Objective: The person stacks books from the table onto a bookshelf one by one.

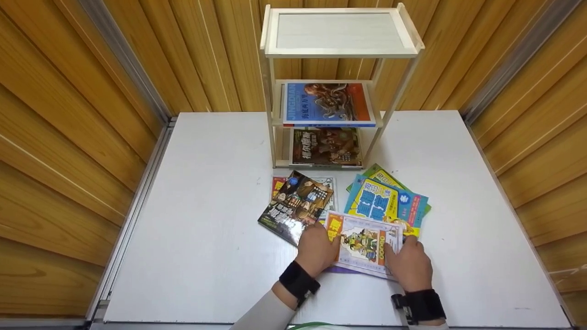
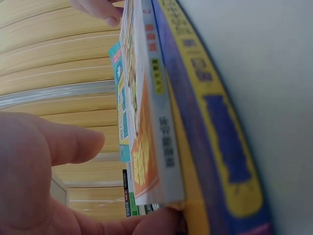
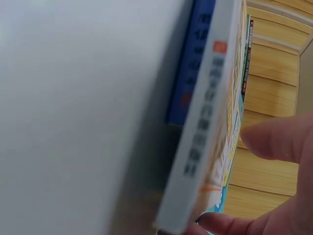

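Observation:
Both hands are at a white comic-style book [image 1: 362, 243] with an orange title strip, which lies over a purple-edged book [image 1: 344, 270] near the front. My left hand [image 1: 316, 250] holds its left edge. In the left wrist view, fingertips [image 2: 159, 221] tuck under the corner of its spine, with the thumb above the cover. My right hand [image 1: 410, 263] grips the right end. The thumb is over the cover and the other fingers are at the far edge, partly hidden. In the right wrist view a blue spine [image 3: 193, 63] shows beneath the white book.
Left of the hands, a dark illustrated book [image 1: 300, 201] overlaps another book [image 1: 331, 183]. At right lie blue-yellow [image 1: 373, 201] and green [image 1: 378, 168] books. Behind stands a wooden shelf [image 1: 344, 51] holding an octopus-cover book [image 1: 328, 103] and a brown book [image 1: 328, 146].

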`<move>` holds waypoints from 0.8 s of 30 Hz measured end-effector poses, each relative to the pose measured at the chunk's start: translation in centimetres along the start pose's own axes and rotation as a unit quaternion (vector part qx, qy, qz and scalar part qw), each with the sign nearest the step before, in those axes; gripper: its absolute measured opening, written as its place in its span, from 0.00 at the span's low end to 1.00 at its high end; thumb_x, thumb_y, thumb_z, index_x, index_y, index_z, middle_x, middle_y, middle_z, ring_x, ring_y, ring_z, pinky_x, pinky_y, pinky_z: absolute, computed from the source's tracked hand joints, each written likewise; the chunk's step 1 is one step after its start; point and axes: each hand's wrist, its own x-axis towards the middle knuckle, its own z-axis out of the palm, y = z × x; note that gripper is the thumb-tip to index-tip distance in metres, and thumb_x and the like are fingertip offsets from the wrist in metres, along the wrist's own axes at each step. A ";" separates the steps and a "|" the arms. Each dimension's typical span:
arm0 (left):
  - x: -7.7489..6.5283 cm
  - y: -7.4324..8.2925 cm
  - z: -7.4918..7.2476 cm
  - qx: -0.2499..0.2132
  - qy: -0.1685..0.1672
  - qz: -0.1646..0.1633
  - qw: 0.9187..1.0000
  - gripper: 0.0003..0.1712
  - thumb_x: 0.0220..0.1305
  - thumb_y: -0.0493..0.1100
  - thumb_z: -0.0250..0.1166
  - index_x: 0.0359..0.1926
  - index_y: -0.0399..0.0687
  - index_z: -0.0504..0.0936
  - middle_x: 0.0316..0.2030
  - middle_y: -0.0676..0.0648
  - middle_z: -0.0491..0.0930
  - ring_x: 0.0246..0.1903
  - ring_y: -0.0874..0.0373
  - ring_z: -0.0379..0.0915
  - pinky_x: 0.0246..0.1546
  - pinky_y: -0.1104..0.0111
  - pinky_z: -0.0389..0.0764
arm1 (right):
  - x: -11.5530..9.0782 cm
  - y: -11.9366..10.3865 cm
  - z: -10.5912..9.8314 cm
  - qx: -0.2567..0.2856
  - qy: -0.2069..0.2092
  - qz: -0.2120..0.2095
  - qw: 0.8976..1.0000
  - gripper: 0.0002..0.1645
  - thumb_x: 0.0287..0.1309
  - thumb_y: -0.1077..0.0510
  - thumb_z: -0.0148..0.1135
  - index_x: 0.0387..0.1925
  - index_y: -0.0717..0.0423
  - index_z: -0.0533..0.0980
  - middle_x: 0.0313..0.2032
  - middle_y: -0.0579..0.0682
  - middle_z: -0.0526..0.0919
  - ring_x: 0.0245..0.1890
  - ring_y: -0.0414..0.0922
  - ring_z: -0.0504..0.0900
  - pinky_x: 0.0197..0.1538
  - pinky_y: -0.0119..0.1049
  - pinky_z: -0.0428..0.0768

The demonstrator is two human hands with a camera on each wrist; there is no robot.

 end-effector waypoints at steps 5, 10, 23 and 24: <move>0.4 -0.3 1.7 -0.003 0.015 0.004 1.000 0.39 0.71 0.69 0.69 0.45 0.31 0.82 0.27 0.44 0.83 0.25 0.51 0.80 0.24 0.59 0.79 | -0.2 -0.4 0.3 -0.002 0.000 -0.004 1.000 0.44 0.74 0.44 0.65 0.65 0.83 0.66 0.37 0.66 0.82 0.30 0.54 0.84 0.27 0.40 0.74; 0.4 -0.2 1.3 -0.037 -0.003 -0.009 0.999 0.36 0.71 0.66 0.70 0.45 0.33 0.81 0.28 0.43 0.84 0.27 0.49 0.83 0.27 0.56 0.82 | -0.2 -0.5 0.4 -0.003 0.002 -0.012 1.000 0.44 0.75 0.45 0.64 0.65 0.83 0.65 0.33 0.64 0.83 0.28 0.53 0.84 0.25 0.39 0.73; 0.3 0.2 -1.3 -0.090 -0.081 -0.031 0.992 0.39 0.79 0.64 0.64 0.55 0.25 0.81 0.33 0.37 0.86 0.35 0.44 0.87 0.40 0.53 0.87 | -0.1 -0.4 0.3 0.011 0.004 -0.009 1.000 0.43 0.75 0.44 0.64 0.66 0.82 0.66 0.37 0.65 0.83 0.32 0.54 0.85 0.28 0.40 0.75; 0.4 0.2 -1.3 -0.098 -0.084 -0.035 0.991 0.40 0.79 0.66 0.64 0.55 0.25 0.81 0.33 0.37 0.87 0.35 0.44 0.87 0.40 0.54 0.87 | -0.2 -0.4 0.3 0.014 0.007 -0.009 1.000 0.43 0.75 0.44 0.64 0.65 0.82 0.67 0.38 0.66 0.83 0.32 0.54 0.85 0.28 0.40 0.75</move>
